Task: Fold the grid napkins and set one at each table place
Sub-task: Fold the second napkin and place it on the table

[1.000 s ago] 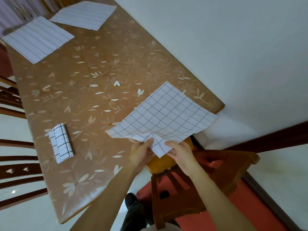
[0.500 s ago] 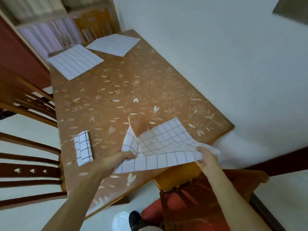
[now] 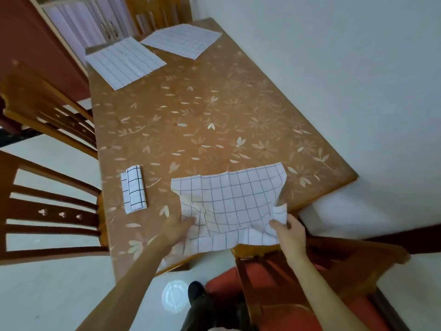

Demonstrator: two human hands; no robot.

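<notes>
At the far left, two wooden chairs (image 3: pixel 51 216) stand w/ slatted backs tucked against the long edge of the worktop (image 3: pixel 202 120), which wears a brown cloth printed w/ pale flowers. On that cloth, near the left edge, lies a folded napkin (image 3: pixel 134 192): a small upright bundle, dark grid on white, flat and untouched, well apart from both hands. Further back, at the far end, two unfolded napkins lie spread flat, the striped-looking napkin (image 3: pixel 125 62) on the left and the fine-grid napkin (image 3: pixel 182 39) just beside it to the right, corners nearly meeting.

Moving right along the near edge: the left hand (image 3: pixel 177 229) lies on the near left part of the open napkin (image 3: pixel 229 201), fingers bent and bunching the fabric there, so it's gripping cloth, not loose. That napkin sits at the near right corner of the worktop, far edge flat on the cloth, near edge rumpled and hanging a little past the worktop's rim. Its right corner curls up off the surface. The right hand (image 3: pixel 290 232) pinches that raised corner btw thumb and fingers, closed on the fabric.

Below the hands, a red-cushioned chair (image 3: pixel 298 290) stands pushed under the corner; a dark shoe (image 3: pixel 196 289) shows on the pale floor. White wall runs along the right side.
</notes>
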